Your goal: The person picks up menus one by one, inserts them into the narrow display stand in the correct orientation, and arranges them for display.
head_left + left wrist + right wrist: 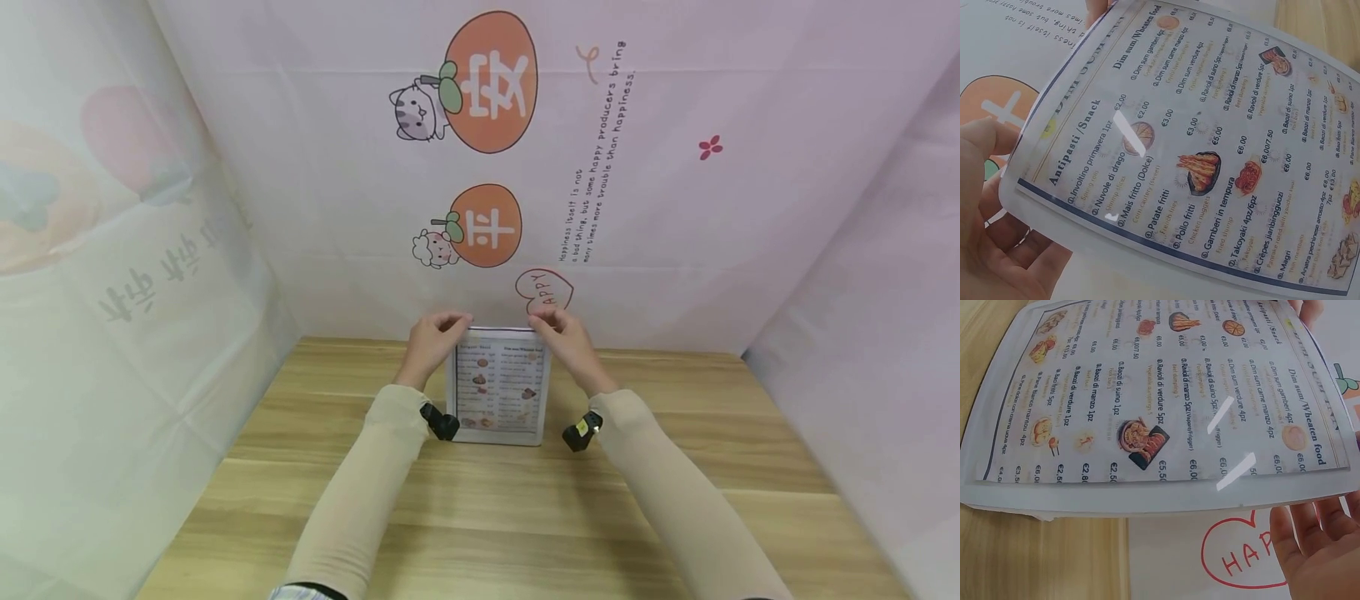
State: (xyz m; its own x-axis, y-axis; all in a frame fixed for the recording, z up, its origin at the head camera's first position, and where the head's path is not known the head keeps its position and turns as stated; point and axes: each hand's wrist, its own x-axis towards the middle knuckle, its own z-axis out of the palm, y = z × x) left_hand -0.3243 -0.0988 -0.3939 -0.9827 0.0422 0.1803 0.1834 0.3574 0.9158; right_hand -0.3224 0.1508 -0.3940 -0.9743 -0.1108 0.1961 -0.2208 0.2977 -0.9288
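Note:
A glossy menu (497, 387) with a white border stands tilted over the wooden table in the head view, its printed side facing me. My left hand (438, 337) pinches the top left corner, and my right hand (566, 337) pinches the top right corner. In the left wrist view the menu (1210, 156) shows dish names, prices and small food pictures; the left hand's fingers (991, 140) are at its corner. The right wrist view shows the right hand (1329, 547) at the menu's edge, with its fingertips partly hidden behind the menu (1197, 419).
The wooden table (480, 517) stretches in front of me. Behind it hangs a white cloth (337, 208) with orange fruit drawings, cartoon animals and lettering. Pale cloths (112, 375) also stand on both sides. A black wrist camera (440, 422) sits on the left sleeve and another (579, 433) on the right.

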